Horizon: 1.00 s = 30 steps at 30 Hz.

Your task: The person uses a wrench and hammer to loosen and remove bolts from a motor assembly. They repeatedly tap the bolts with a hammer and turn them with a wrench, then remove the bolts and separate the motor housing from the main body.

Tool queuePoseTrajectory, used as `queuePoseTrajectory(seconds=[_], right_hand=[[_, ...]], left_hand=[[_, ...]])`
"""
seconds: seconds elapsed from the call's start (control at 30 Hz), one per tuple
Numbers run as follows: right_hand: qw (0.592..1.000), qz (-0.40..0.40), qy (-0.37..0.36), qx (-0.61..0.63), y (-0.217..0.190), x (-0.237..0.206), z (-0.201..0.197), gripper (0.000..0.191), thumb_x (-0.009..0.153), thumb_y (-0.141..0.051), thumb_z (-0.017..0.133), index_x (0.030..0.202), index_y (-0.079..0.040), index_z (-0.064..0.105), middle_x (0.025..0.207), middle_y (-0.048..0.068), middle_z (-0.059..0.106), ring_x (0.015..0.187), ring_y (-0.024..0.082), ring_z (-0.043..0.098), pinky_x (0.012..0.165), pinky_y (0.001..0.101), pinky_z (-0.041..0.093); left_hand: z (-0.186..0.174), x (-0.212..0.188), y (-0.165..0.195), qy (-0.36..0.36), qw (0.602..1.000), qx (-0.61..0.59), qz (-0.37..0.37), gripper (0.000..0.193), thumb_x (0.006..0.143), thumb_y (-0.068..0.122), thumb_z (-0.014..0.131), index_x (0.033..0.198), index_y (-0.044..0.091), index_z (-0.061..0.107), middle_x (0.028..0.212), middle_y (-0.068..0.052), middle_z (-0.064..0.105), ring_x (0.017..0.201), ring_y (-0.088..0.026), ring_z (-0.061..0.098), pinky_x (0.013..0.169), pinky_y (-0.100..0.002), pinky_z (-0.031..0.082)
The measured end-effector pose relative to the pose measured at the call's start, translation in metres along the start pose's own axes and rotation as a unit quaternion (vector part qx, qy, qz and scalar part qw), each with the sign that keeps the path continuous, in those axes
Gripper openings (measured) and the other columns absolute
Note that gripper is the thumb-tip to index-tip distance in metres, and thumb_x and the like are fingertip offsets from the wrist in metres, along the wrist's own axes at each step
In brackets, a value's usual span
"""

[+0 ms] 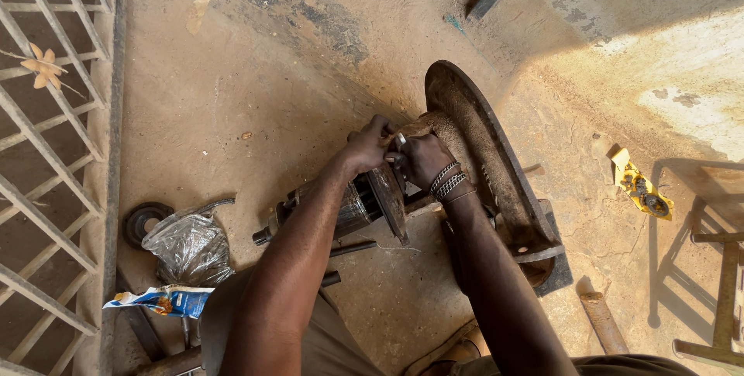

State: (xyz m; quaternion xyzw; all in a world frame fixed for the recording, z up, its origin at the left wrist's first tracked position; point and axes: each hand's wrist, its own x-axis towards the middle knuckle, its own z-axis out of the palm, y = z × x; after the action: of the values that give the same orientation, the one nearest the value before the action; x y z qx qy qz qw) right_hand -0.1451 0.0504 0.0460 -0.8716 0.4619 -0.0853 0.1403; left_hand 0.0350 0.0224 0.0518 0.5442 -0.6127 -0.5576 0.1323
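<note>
Together, left hand (368, 146) and right hand (422, 160) grip the metal hub (364, 201).

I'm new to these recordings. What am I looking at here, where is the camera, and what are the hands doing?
The single picture comes from a camera worn on a person's head, looking down at their own arms over a sandy concrete floor. The left hand and the right hand, which wears wrist bracelets, meet on top of a dark metal machine part beside a curved rusty metal plate. What the fingers grip is too small to tell. Nearby lie a clear plastic bag, a black ring, a blue and white tube, a yellow wrapper and a metal grate.
</note>
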Motion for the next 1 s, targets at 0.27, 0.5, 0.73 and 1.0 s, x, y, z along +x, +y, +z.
queuePoseTrajectory(seconds=[0.27,0.5,0.73,1.0], right_hand=[[0.957,0.105,0.269,-0.004,-0.034,-0.073,0.008,0.007,0.103,-0.015,0.067,0.101,-0.009,0.069,0.082,0.009,0.076,0.054,0.015,0.067,0.038,0.0295,0.05],[0.962,0.03,0.271,0.033,-0.053,-0.113,0.031,0.012,0.094,-0.01,0.071,0.105,-0.009,0.068,0.101,0.012,0.076,0.084,0.028,0.075,0.07,0.0383,0.061],[0.975,-0.036,0.221,-0.003,-0.044,-0.114,0.027,0.018,0.086,-0.008,0.069,0.105,-0.009,0.071,0.114,0.016,0.075,0.101,0.033,0.073,0.084,0.0442,0.06],[0.984,-0.054,0.162,-0.046,-0.023,-0.083,0.014,0.028,0.081,-0.009,0.072,0.109,-0.006,0.069,0.104,0.015,0.074,0.095,0.033,0.072,0.078,0.0432,0.061]], left_hand=[[0.009,-0.007,-0.006,0.113,0.99,-0.088,-0.014,0.068,0.076,-0.021,0.054,0.133,0.016,0.052,0.149,-0.019,0.041,0.135,-0.033,0.048,0.093,-0.039,0.063],[0.023,-0.005,-0.017,0.22,0.958,-0.176,-0.052,0.047,0.09,-0.004,0.055,0.134,0.013,0.049,0.136,-0.024,0.039,0.123,-0.033,0.052,0.096,-0.041,0.056],[0.027,0.0,-0.018,0.212,0.958,-0.172,-0.088,0.052,0.088,-0.001,0.055,0.136,0.015,0.047,0.13,-0.02,0.046,0.12,-0.033,0.057,0.097,-0.044,0.054],[0.029,0.002,-0.02,0.225,0.958,-0.15,-0.094,0.057,0.087,-0.001,0.058,0.14,0.015,0.042,0.131,-0.02,0.046,0.121,-0.034,0.056,0.097,-0.047,0.051]])
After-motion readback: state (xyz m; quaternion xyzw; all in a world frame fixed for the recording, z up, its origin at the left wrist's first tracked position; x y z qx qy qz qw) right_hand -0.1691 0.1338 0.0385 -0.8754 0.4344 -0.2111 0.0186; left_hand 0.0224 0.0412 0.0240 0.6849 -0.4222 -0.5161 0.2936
